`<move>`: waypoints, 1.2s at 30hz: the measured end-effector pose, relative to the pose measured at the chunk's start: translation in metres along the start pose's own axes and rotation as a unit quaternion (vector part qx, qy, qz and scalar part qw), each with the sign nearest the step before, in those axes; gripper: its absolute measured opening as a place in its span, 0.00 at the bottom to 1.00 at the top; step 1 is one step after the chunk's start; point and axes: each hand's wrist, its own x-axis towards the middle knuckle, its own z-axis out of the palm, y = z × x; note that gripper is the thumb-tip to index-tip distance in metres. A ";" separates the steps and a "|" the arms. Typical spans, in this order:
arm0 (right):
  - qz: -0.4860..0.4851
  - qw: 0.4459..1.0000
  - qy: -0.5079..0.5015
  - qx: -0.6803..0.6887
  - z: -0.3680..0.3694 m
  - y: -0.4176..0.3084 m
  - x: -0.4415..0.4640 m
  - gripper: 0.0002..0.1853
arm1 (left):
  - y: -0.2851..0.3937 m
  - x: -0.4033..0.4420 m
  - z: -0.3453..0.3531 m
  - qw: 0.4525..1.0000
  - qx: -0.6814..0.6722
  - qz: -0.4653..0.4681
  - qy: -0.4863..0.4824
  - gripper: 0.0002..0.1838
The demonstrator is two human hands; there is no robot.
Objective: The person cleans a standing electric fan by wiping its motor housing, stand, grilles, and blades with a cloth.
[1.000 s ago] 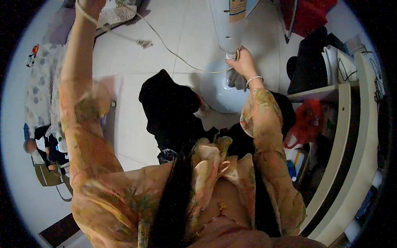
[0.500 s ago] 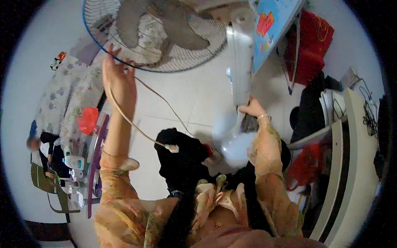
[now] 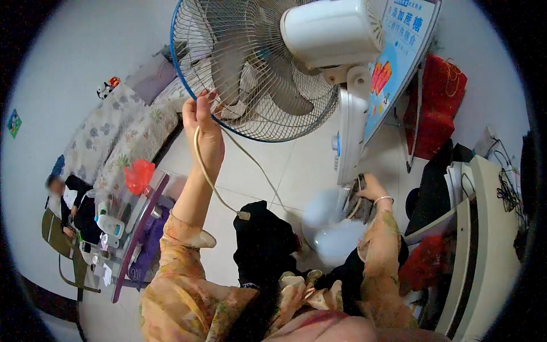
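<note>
A standing fan with a blue-rimmed wire guard (image 3: 256, 139), a white motor housing (image 3: 333, 31) and a white control column (image 3: 348, 134) tilts in front of me. My left hand (image 3: 204, 122) is closed on the guard's lower left rim. A pale power cord (image 3: 208, 182) hangs from that hand, its plug (image 3: 244, 215) by my knee. Beside the column's lower end, my right hand (image 3: 373, 188) is closed on a dark grey, crumpled thing that looks like a cloth (image 3: 362, 206). The round, pale fan base (image 3: 336, 242) rests on the floor between my legs.
A bed with a floral cover (image 3: 91, 154) is at left. Near it, a purple-edged table (image 3: 139, 239) holds bottles and a red bag (image 3: 138, 175); a person (image 3: 74, 205) sits beyond. A blue poster board (image 3: 399, 62), red bag (image 3: 436, 108) and pale furniture panel (image 3: 490, 228) line the right.
My view has shifted, with more of the fan's motor housing and the poster showing. My left hand stays at the guard rim. My right hand has moved off the column's lower end onto the grey thing.
</note>
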 end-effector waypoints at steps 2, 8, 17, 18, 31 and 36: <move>0.034 0.997 0.057 -0.031 -0.014 -0.003 -0.017 0.33 | 0.010 0.002 0.014 0.999 -0.011 -0.022 0.036 0.34; 0.044 0.870 0.342 0.353 -0.102 -0.086 -0.097 0.20 | 0.029 0.017 0.021 1.000 0.007 -0.008 -0.021 0.33; -0.251 0.736 0.513 0.363 -0.121 -0.266 -0.096 0.33 | 0.018 0.017 0.028 0.996 -0.087 -0.002 -0.031 0.39; -0.266 0.748 0.484 0.368 -0.114 -0.281 -0.086 0.38 | 0.020 0.017 0.029 0.995 -0.094 -0.002 -0.031 0.40; -0.314 0.812 0.486 0.076 -0.090 -0.376 0.007 0.29 | 0.022 0.005 0.032 0.995 -0.092 0.019 -0.017 0.39; -0.306 0.799 0.515 0.046 -0.068 -0.384 -0.008 0.27 | 0.027 0.000 0.037 0.992 -0.122 0.005 -0.014 0.36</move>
